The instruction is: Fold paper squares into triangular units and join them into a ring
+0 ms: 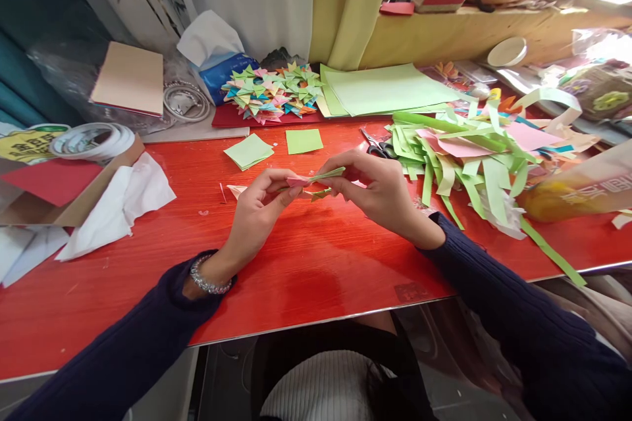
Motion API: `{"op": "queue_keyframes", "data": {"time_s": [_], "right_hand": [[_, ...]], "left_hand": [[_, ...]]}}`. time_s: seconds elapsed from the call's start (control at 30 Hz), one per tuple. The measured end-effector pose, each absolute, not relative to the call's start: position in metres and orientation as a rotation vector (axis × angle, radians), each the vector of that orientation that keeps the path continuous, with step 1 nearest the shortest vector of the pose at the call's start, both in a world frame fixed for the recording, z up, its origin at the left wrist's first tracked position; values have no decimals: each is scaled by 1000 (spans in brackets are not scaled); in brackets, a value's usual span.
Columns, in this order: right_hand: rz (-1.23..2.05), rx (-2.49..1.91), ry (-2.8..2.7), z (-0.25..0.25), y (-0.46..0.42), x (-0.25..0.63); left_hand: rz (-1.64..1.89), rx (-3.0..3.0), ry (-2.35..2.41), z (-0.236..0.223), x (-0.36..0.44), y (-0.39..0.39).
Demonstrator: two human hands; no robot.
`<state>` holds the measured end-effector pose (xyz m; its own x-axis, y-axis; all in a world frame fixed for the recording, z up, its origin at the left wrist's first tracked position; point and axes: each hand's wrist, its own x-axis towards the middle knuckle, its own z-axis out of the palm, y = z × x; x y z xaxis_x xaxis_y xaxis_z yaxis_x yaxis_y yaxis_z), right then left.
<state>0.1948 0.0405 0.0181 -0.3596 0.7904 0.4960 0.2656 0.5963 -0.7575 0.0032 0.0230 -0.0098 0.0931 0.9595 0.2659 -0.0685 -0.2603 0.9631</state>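
Note:
Above the red table, my left hand [264, 206] pinches a pink folded paper piece [297, 181] between thumb and fingertips. A green folded paper piece [330, 174] meets it, and my right hand [372, 187] is closed on that one. The two pieces touch end to end between my hands. Behind them, more folded paper [320, 195] shows just under my fingers, partly hidden. Just beyond my hands lie a stack of pale green paper squares [249, 152] and a brighter green square [304, 141]. Black scissors [378, 145] rest past my right hand.
Folded-paper rings [271, 92] and large green sheets [390, 89] lie at the back. Paper strips [469, 151] are heaped at right beside a plastic bottle [582, 187]. At left stands a cardboard box [64, 207] with tape rolls [91, 141] and white tissue [121, 204].

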Motion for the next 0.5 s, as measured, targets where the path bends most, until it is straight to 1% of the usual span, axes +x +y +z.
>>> {"op": "queue_keyframes", "data": {"time_s": [0.27,0.5], "right_hand": [[586,-890,-1968,17,39,192],[363,-768,-2103,16,38,195]], "left_hand": [[1339,1402,997,-10,3,23],[1374,1405,982,-8,4,22]]}}
